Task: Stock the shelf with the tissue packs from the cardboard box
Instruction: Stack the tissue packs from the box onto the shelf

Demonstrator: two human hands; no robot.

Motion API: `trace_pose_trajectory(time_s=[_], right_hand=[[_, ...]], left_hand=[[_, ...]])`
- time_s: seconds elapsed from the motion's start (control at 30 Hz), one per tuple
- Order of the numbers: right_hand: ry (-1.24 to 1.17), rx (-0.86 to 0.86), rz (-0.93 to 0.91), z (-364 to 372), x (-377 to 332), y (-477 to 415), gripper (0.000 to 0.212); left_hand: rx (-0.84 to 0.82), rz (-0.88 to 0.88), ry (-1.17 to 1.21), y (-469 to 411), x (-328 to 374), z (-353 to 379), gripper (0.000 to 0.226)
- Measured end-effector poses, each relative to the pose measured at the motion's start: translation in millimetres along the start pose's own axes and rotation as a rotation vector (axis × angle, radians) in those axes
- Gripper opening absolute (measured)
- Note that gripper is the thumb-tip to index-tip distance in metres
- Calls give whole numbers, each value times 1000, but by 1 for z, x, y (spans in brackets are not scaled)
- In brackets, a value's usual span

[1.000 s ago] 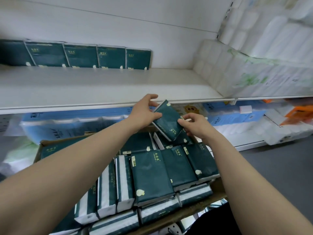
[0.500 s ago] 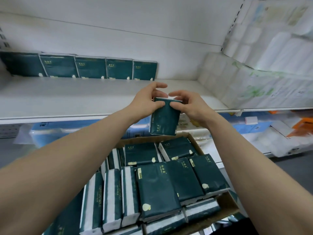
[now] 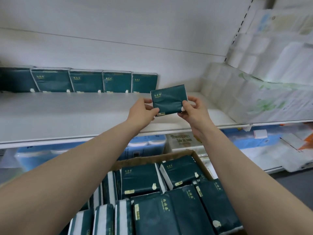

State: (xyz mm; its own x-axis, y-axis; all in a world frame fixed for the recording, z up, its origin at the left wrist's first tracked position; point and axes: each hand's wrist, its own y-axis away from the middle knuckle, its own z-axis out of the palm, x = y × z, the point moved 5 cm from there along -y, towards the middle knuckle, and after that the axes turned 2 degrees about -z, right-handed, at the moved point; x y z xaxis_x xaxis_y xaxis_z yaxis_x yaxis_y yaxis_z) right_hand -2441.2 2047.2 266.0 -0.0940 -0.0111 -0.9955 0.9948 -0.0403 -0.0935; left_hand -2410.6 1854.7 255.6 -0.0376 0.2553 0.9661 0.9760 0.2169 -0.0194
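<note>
A dark green tissue pack (image 3: 168,98) is held upright above the white shelf (image 3: 71,114), gripped at its lower corners by my left hand (image 3: 144,110) and my right hand (image 3: 193,110). It hangs just right of a row of several matching packs (image 3: 88,81) standing against the shelf's back wall. Below, the cardboard box (image 3: 197,157) holds several more green packs (image 3: 142,178), some flat and some on edge.
Large white toilet-roll bundles (image 3: 254,95) fill the shelf's right end and the shelf above. Under the shelf sit blue and white paper packs (image 3: 149,145). Grey floor (image 3: 294,184) shows at the lower right.
Both hands have lifted the pack up from the box, turned it landscape and carried it over the shelf toward the end of the row.
</note>
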Motion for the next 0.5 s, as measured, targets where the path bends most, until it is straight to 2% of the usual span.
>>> trace_pose_trajectory(time_s=[0.1, 0.33, 0.43, 0.5], right_hand=[[18, 34, 0, -2, 9, -16, 23], [356, 54, -98, -4, 14, -56, 22], [423, 97, -105, -5, 16, -76, 20], [454, 121, -92, -3, 21, -91, 26]], left_hand=[[13, -7, 5, -20, -5, 5, 31], [40, 51, -51, -70, -8, 8, 33], [41, 47, -15, -91, -7, 19, 33], [38, 57, -26, -102, -3, 29, 34]])
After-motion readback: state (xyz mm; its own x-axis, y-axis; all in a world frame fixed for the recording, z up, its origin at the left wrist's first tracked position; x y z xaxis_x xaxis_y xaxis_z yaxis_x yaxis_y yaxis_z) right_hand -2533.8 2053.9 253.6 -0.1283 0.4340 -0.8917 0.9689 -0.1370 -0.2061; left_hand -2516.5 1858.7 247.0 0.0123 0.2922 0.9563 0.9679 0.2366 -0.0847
